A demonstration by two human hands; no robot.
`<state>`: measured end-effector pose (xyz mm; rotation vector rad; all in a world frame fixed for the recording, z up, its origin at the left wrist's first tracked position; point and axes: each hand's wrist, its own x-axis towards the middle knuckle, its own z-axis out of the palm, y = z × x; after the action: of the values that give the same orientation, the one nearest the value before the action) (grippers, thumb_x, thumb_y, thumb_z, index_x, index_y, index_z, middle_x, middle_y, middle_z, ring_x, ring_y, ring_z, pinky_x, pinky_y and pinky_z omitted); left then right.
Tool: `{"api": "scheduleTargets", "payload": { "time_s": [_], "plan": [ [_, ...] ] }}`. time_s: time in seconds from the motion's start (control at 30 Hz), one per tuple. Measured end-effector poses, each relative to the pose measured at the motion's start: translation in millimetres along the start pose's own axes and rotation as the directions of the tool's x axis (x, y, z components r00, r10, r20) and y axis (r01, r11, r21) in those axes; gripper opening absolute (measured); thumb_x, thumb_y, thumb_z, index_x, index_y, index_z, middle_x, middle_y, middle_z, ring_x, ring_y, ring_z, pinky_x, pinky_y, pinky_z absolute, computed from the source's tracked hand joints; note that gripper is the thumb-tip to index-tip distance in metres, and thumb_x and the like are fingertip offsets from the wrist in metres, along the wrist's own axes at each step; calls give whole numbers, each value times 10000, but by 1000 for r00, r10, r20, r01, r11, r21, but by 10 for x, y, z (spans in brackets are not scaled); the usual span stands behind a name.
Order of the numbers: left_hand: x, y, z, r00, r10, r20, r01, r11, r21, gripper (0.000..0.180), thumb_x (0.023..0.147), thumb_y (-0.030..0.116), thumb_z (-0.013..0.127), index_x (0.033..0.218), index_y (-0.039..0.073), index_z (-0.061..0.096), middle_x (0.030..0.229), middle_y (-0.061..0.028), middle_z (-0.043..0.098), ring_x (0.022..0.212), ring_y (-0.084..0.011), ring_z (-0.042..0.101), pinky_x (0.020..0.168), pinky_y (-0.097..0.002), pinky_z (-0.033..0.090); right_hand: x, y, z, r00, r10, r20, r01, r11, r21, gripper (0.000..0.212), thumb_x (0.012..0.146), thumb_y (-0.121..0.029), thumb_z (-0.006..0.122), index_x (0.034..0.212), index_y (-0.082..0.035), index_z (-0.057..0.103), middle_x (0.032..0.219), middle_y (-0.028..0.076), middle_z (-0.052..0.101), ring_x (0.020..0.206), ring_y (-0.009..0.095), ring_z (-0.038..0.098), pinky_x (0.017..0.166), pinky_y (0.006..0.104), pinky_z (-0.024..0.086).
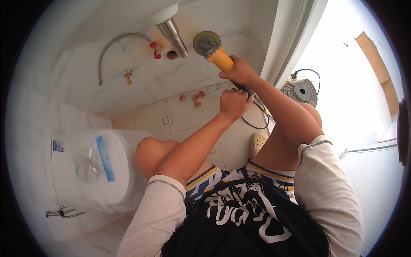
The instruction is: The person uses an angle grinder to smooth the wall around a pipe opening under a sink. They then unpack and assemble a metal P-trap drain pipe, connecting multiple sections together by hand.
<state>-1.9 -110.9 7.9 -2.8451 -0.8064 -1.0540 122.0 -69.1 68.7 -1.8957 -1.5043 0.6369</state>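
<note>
My right hand [242, 72] is wrapped round the yellow body of an angle grinder [221, 59]. Behind it, my left hand [234, 103] grips the dark rear handle. The grinder's round disc [201, 41] is held up near the marbled wall, just right of a shiny metal drain pipe [172, 35]. Below the pipe's end, a round hole [171, 55] with a reddish rim opens in the wall. Several short reddish-brown pieces [197, 104] lie on the tiled floor beneath. Whether the disc touches the wall I cannot tell.
A braided hose [112, 45] curves from a red-handled valve [157, 55] beside a brass fitting [127, 77]. A floor drain [166, 120] sits ahead. At left stands a plastic-covered toilet [115, 167]. The black cord [252, 126] loops near my shoe [257, 143]; a grey cable reel [302, 91] is by the doorway.
</note>
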Motion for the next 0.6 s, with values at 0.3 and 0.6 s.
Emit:
{"api": "scheduleTargets", "payload": {
  "time_s": [0.3, 0.6],
  "plan": [
    [129, -25, -104, 999, -24, 33, 22, 998, 51, 330, 738, 340, 774, 540, 131, 613, 531, -26, 594, 517, -232, 607, 510, -364, 469, -19, -165, -72, 994, 68, -88, -62, 995, 75, 738, 613, -388, 776, 1207, 18, 606, 968, 216, 704, 903, 347, 693, 825, 405, 538],
    [156, -20, -110, 996, -82, 47, 81, 997, 12, 221, 697, 260, 745, 586, 109, 628, 561, -55, 604, 577, -259, 607, 573, -413, 488, 11, -193, -71, 982, 136, -131, -122, 986, 110, 785, 636, -391, 794, 1292, -26, 564, 1044, 162, 708, 960, 301, 698, 845, 403, 557]
  ]
}}
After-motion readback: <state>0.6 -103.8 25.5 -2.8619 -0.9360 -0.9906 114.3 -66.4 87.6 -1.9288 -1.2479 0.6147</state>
